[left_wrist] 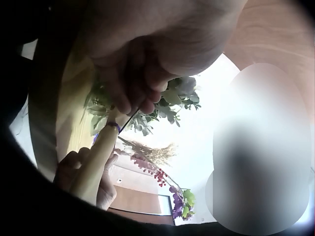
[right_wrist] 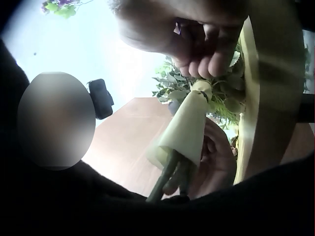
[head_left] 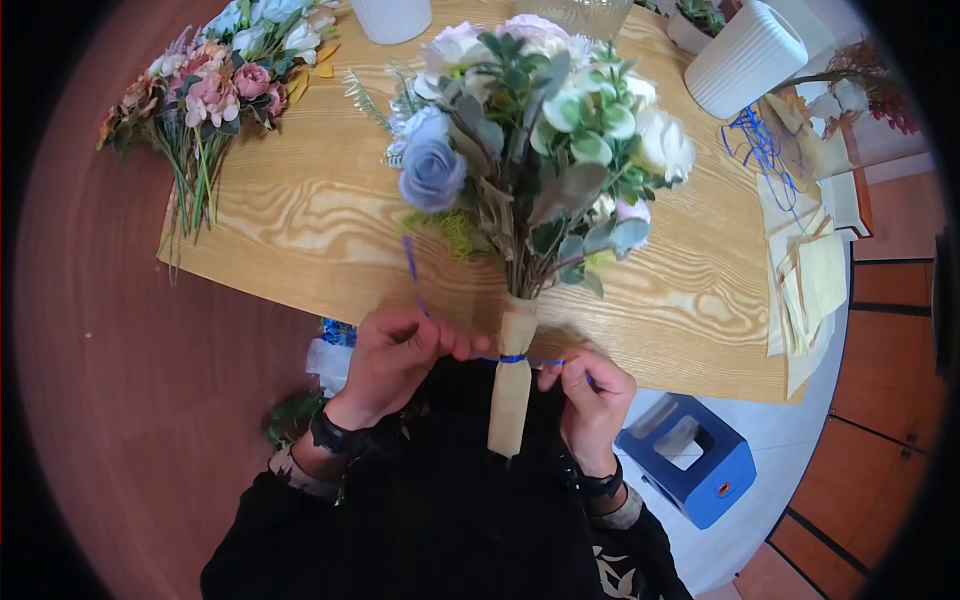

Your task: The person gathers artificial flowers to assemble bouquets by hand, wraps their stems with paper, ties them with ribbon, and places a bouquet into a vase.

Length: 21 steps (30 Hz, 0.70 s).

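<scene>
A bouquet of artificial flowers in white, pale blue and lilac leans over the table's front edge. Cream paper wraps its stems, whose green ends poke from the paper's bottom in the right wrist view. Around the paper's upper part runs a thin blue ribbon, cinching it. To the left of the wrap, my left hand pinches one end of the ribbon, a loose tail rising above the fingers. On the other side my right hand pinches the opposite end, drawn out straight.
Loose artificial flowers lie at the table's back left. A ribbed white vase is at the back right, above a tangle of blue ribbon. Cream paper sheets overlap the right edge. A blue stool stands on the floor.
</scene>
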Motion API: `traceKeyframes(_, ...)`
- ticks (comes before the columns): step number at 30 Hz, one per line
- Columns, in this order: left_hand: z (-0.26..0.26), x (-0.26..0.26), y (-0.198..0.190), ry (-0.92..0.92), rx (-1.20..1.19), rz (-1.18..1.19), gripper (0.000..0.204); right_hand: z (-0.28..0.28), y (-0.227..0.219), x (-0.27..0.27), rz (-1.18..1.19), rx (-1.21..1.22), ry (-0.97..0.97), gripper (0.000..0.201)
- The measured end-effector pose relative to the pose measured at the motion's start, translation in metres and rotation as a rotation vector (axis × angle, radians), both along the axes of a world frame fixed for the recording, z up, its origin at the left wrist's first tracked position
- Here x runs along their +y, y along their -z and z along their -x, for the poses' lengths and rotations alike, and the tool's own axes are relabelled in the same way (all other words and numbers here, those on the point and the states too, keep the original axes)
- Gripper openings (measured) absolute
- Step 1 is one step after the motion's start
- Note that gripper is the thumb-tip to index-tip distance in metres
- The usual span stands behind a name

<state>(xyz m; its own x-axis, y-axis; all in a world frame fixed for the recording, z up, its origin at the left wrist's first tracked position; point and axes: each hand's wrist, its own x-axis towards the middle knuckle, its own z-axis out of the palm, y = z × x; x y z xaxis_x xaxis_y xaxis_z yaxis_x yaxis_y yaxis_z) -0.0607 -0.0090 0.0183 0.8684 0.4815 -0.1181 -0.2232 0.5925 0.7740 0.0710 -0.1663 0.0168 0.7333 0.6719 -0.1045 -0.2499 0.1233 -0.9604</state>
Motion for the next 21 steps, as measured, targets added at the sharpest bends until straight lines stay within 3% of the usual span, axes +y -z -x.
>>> traceKeyframes(3,-0.011,-0.001,-0.012,0.0,-0.091,0.087,0.02,-0.004,-0.004,0.009,-0.105,-0.116,0.001,0.023)
traceKeyframes(5,-0.015,0.001,-0.014,0.057,-0.12,0.1,0.02,-0.008,-0.01,0.011,-0.33,0.125,-0.141,0.029)
traceKeyframes(8,-0.022,0.003,-0.023,0.104,-0.093,0.171,0.02,-0.01,-0.011,0.021,-0.501,0.212,-0.301,0.031)
traceKeyframes(10,-0.025,0.001,-0.024,0.089,-0.038,0.233,0.021,-0.012,-0.006,0.021,-0.523,0.319,-0.323,0.031)
traceKeyframes(12,-0.028,-0.001,-0.021,0.1,-0.029,0.09,0.021,-0.015,-0.005,0.022,-0.547,0.422,-0.349,0.031)
traceKeyframes(14,-0.029,-0.001,-0.023,0.085,-0.007,0.075,0.022,-0.016,-0.009,0.022,-0.44,0.545,-0.237,0.033)
traceKeyframes(19,-0.024,0.002,-0.02,-0.002,0.139,0.003,0.022,-0.016,-0.002,0.02,-0.393,0.495,-0.187,0.035)
traceKeyframes(21,-0.019,0.007,-0.018,0.069,0.158,-0.127,0.024,-0.013,-0.002,0.024,-0.391,0.458,-0.191,0.036)
